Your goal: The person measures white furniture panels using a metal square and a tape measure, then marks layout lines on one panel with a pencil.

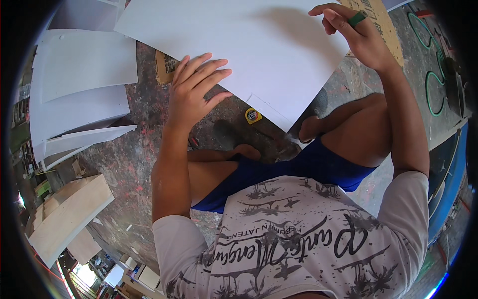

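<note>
A green pencil-like stick (357,19) is gripped by the right hand (362,39) above the white panel (234,35), laid over cardboard (390,31); the left hand (195,89), nothing grasped, is spread over the panel's left edge, seemingly for steadiness.

Large dark script and a smaller line of capitals cross the T-shirt (279,231) on the near side of the white panel (239,45); small dark characters mark the yellow tape measure (253,115) just beside the panel's left-hand edge.

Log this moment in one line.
Left hand: spread over white panel's edge; right hand: above panel, small green item at fingers; tape measure: near panel edge
</note>
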The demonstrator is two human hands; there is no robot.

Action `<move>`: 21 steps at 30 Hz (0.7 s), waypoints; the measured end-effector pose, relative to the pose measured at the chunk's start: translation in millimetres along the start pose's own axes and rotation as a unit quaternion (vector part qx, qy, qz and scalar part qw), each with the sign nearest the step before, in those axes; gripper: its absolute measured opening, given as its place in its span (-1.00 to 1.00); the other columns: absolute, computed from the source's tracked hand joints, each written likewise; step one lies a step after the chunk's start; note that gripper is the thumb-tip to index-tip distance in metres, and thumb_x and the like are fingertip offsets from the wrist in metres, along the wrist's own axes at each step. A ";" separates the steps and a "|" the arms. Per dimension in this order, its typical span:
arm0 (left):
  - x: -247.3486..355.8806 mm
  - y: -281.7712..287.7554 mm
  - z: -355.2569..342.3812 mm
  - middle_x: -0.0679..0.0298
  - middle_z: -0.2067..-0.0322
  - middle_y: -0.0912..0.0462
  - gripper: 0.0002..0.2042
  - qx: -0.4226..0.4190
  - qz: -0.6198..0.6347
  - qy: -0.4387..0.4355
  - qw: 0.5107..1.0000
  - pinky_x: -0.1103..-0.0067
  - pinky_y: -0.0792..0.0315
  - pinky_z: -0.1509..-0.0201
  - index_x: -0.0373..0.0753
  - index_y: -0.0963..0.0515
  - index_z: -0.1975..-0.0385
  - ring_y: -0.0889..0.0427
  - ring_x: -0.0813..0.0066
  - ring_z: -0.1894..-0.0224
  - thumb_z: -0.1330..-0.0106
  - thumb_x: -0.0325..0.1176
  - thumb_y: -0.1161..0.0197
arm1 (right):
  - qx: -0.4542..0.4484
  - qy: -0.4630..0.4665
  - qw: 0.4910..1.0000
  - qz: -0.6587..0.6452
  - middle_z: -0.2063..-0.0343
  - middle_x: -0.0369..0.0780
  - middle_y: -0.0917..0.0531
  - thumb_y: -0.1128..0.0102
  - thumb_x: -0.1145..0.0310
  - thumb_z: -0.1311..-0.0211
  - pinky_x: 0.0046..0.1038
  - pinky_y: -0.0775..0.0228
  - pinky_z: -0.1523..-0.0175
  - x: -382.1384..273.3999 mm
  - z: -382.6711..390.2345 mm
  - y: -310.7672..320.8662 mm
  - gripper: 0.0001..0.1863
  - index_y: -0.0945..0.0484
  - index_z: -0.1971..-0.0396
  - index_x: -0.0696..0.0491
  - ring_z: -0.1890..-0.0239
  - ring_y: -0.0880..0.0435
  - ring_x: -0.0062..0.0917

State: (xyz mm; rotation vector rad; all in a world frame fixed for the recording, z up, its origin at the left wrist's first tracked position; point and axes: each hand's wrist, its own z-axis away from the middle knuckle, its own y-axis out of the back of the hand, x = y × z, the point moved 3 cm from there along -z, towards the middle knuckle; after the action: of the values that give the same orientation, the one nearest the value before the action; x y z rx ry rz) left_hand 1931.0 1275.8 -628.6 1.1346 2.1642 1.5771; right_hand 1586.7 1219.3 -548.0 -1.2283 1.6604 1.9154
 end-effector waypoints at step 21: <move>69.6 -68.0 38.8 0.39 0.46 -0.53 -0.73 -0.077 0.140 -0.334 0.929 0.47 -0.45 0.04 -0.06 -0.52 0.54 -0.57 0.45 0.26 -0.23 -0.09 -0.41 | 0.029 0.021 0.999 -0.012 0.43 -0.30 -0.56 0.06 0.22 -0.66 -0.44 -0.43 0.11 19.4 -5.4 3.6 -0.65 -0.64 0.01 0.15 0.31 -0.51 -0.58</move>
State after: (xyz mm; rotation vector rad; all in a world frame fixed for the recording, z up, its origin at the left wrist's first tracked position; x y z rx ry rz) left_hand 1876.6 1343.6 -687.0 1.6768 1.4581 1.1726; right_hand 1575.1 1207.9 -560.3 -1.2694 1.7025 1.8250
